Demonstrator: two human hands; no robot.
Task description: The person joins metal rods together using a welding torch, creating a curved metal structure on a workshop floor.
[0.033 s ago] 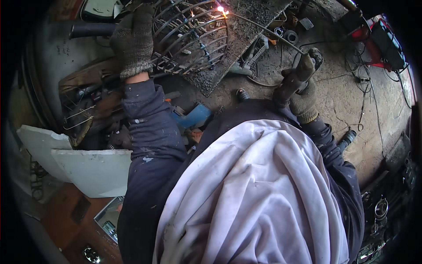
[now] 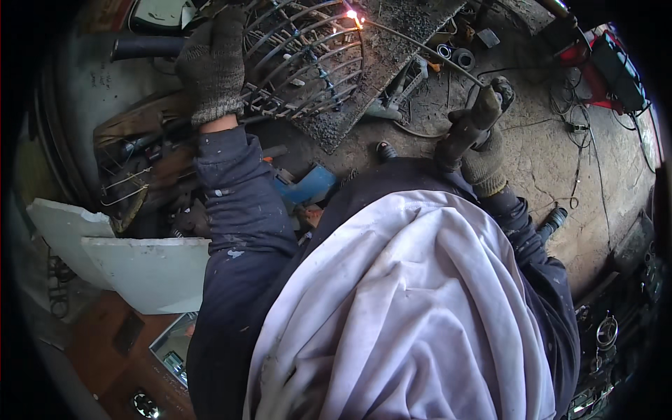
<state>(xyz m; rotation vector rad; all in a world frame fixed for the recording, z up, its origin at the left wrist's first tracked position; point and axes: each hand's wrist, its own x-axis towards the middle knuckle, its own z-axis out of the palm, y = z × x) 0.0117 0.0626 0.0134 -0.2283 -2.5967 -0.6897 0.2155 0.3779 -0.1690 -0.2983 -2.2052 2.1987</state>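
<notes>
My right hand [image 2: 486, 157], in a knitted work glove, is closed around a welding electrode holder [image 2: 476, 119]. From the holder a thin welding rod [image 2: 427, 50] reaches up and left. Its tip meets a bright glowing arc [image 2: 352, 14] at the rim of a curved metal-bar cage [image 2: 308, 66]. My left hand [image 2: 213, 70], also gloved, appears closed beside the cage's left side. A dark tube-like handle [image 2: 147, 47] sticks out to its left. The left fingertips are hard to see, so what they grip is unclear.
The cage lies on a dirty metal plate [image 2: 336, 133]. Metal rings [image 2: 462, 58] and scrap lie right of it. A red-and-black machine [image 2: 616, 73] with cables stands far right. White boards [image 2: 147, 273] lean at left, near a blue piece [image 2: 311, 182].
The glow at the rod tip has changed slightly in shape, with fewer sparks on the cage. Both hands stay practically in place.
</notes>
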